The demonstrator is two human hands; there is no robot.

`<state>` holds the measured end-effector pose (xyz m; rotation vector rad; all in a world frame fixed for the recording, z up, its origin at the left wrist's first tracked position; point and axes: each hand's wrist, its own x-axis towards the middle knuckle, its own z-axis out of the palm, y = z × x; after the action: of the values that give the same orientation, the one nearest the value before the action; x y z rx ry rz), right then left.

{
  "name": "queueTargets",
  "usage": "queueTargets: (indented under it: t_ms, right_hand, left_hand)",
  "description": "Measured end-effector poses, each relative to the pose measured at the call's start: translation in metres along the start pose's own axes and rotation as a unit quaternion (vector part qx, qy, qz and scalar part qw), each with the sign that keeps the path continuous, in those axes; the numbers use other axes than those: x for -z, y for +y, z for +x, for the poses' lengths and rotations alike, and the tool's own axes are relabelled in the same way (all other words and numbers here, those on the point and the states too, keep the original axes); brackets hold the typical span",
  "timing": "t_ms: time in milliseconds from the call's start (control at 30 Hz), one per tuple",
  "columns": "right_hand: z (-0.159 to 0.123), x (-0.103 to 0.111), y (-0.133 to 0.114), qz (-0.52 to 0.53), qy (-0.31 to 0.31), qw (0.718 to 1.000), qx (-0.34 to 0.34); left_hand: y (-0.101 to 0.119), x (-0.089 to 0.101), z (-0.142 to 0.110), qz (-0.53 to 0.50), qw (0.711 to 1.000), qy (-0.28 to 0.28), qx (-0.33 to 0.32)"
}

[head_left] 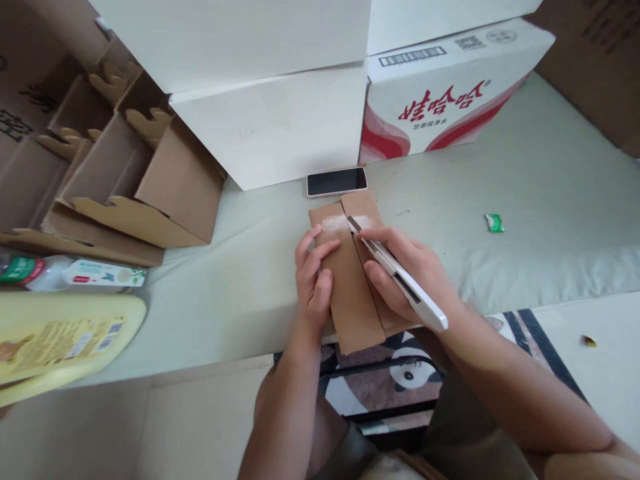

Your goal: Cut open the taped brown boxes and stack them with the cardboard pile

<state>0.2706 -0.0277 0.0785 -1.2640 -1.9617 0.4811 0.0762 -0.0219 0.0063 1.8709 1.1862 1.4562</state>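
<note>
A small brown cardboard box [353,293] lies on the pale green cloth, with a whitish torn patch across its flaps near the far end. My left hand [316,280] rests on the box's left side, fingers spread over its top and edge. In my right hand [413,267] is a white utility knife [417,293], held slantwise. Its blade is out and the tip meets the seam between the flaps at the whitish patch. I cannot tell how deep the tip goes. Just beyond the box lies a phone [337,182], screen up and dark.
White cartons [270,127] stand stacked at the back, one with red print [450,113]. Open cardboard trays [125,167] are at left, beside a bottle [50,272] and a yellow jug [75,333]. A green wrapper [494,223] lies at right on the cloth [540,180].
</note>
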Motion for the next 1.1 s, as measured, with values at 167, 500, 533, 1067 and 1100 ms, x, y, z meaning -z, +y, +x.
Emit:
queueTargets:
  t_ms: [167, 500, 533, 1067, 1100]
  right_hand:
    - [-0.0001, -0.0007, -0.0004, 0.001, 0.007, 1.000, 0.002]
    - [-0.0002, -0.0009, 0.0007, -0.001, 0.000, 1.000, -0.006]
    - [-0.0001, -0.0007, 0.0006, -0.001, -0.001, 1.000, -0.006]
    - [-0.0002, 0.0002, -0.0008, 0.005, -0.011, 1.000, -0.020]
    - [-0.0002, 0.0003, -0.0007, 0.007, -0.011, 1.000, -0.019]
  left_hand:
    - [-0.0007, 0.0002, 0.0005, -0.012, 1.000, -0.001, -0.004]
    - [0.0000, 0.0002, -0.0002, -0.010, 1.000, -0.001, 0.003]
    - [-0.0003, 0.0001, -0.0003, -0.010, 1.000, -0.001, 0.003]
    - [-0.0003, 0.0001, -0.0004, -0.009, 1.000, -0.004, 0.003]
    - [-0.0003, 0.0002, -0.0004, -0.011, 1.000, -0.004, 0.003]
